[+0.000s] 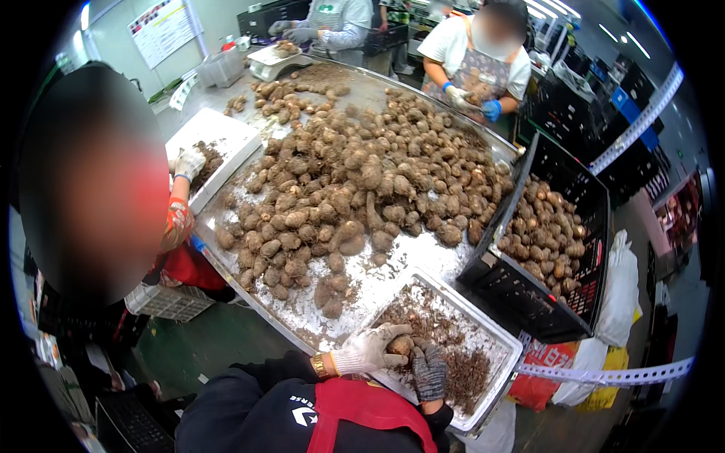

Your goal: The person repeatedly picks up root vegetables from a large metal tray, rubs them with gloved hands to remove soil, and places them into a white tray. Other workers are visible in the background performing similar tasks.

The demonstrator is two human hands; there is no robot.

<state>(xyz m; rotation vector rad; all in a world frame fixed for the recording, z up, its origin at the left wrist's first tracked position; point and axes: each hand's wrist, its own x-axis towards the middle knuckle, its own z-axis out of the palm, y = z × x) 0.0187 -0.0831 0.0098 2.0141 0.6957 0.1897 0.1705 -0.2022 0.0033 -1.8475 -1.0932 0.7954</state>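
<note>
My left hand (371,346), in a white knit glove, holds a small brown taro corm (400,345) between thumb and fingers. My right hand (429,369), in a grey striped glove, touches the corm from the other side; whether it grips a tool is hidden. Both hands are over a white foam tray (512,362) strewn with brown fibrous peelings (465,379). Beyond the tray a large heap of hairy taro corms (340,164) covers much of the metal table (272,317).
A black plastic crate (532,294) of taro corms (544,232) stands right of the tray. A co-worker's gloved hand (190,163) is at another white foam tray (249,133) on the left. Other people work across the table, near a scale (276,69). White sacks (620,289) stand at right.
</note>
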